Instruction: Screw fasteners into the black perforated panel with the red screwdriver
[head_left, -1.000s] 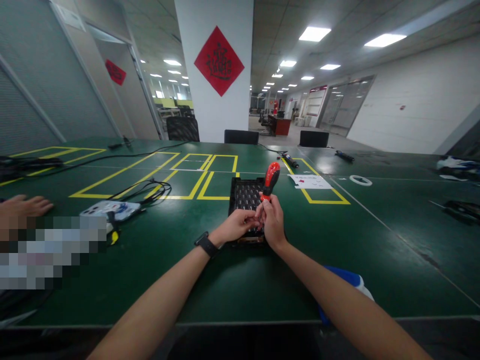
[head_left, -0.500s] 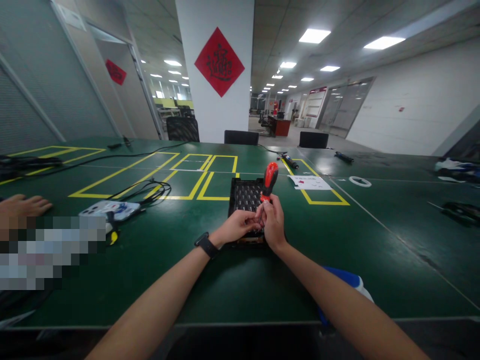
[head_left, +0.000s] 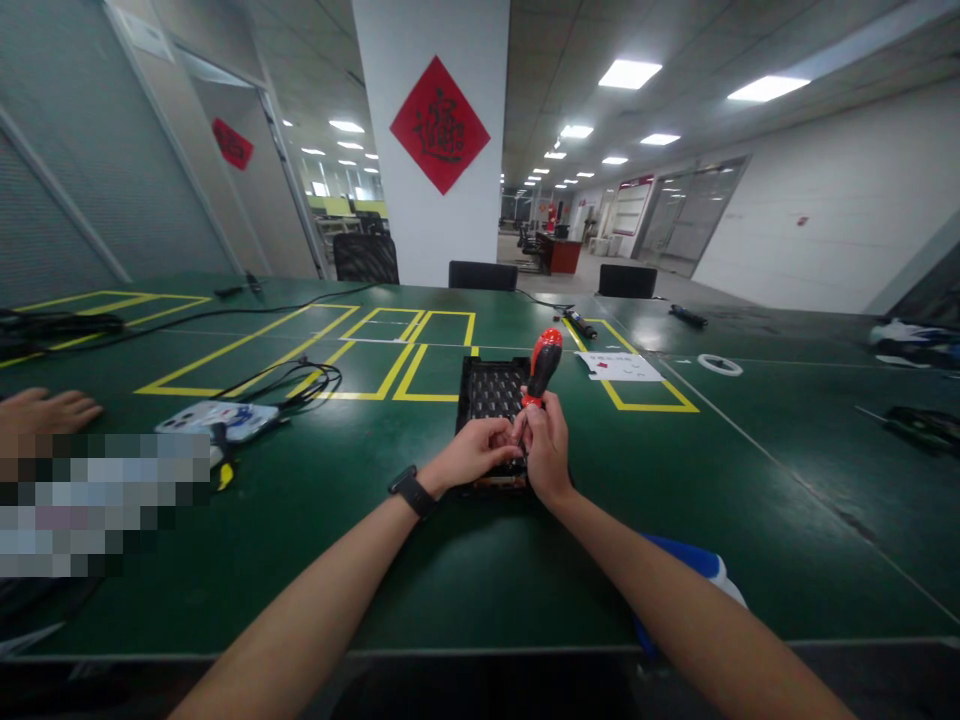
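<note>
Head view: the screwdriver (head_left: pixel 545 360) stands handle-up between the person's two hands, its long axis leaning so that the red-and-black grip points up and a little to the right, while the thin shaft slants down and left towards the fingertips. The right hand (head_left: pixel 551 455) is the nearer to the handle, its fingers curled round the tool just below the grip. The left hand (head_left: pixel 474 450) comes in from the other side, thumb and fingers drawn together beside the shaft's lower end; whether they pinch the shaft itself or some small piece, I cannot tell. Directly beneath and beyond both hands lies the black case (head_left: pixel 491 385) with its rows of metal pieces, flat on the green table (head_left: pixel 420 600). Its far-left part shows, but the hands cover much of its near end, and the shaft's lower end is above that covered part, so contact with the case cannot be made out
</note>
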